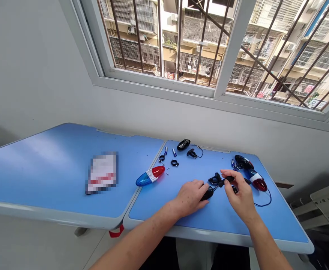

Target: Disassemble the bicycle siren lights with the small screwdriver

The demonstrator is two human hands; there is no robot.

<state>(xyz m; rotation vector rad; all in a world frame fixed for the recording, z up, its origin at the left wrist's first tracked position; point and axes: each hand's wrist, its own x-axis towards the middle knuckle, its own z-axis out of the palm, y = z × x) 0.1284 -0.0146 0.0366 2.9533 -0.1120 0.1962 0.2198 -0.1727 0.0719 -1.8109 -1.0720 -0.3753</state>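
On the blue table, my left hand (pixel 191 197) is closed round a black oval housing (pixel 208 193) and presses it to the surface. My right hand (pixel 239 191) grips a screwdriver (pixel 226 181) with a black handle, its thin shaft pointing left at the end of the housing. Whether the tip touches a screw is too small to tell. Just behind the shaft lies a black clamp (pixel 215 179). To the left of my hands rests a red and blue light cover (pixel 150 176) with a white middle band. A small dark part below my right fingers is partly hidden.
At the back lie a black oval part (pixel 184 144) wired to a small black piece (pixel 192 153), two black rings (pixel 175 162), blue batteries (pixel 174 152) and tiny screws. More light parts (pixel 257 180) with a cable sit right. A blurred packet (pixel 102 172) lies left, and a window stands behind.
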